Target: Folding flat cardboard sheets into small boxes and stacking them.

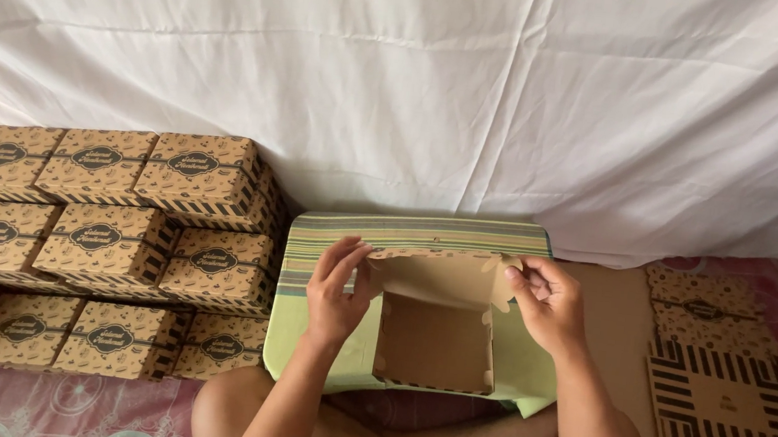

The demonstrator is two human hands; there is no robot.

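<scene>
A brown cardboard box (435, 341) stands open on a small green striped table (319, 240) in front of my crossed legs. Its plain inside faces up and the lid flap rises at the far side. My left hand (335, 287) grips the lid's left corner and the box's left wall. At the right corner my right hand (546, 302) pinches the lid's side flap with thumb and fingers.
Several folded brown printed boxes (98, 241) are stacked in rows at the left. Flat unfolded box blanks (726, 399) with black stripes lie at the right on the pink patterned floor cover. A white cloth (423, 78) hangs behind.
</scene>
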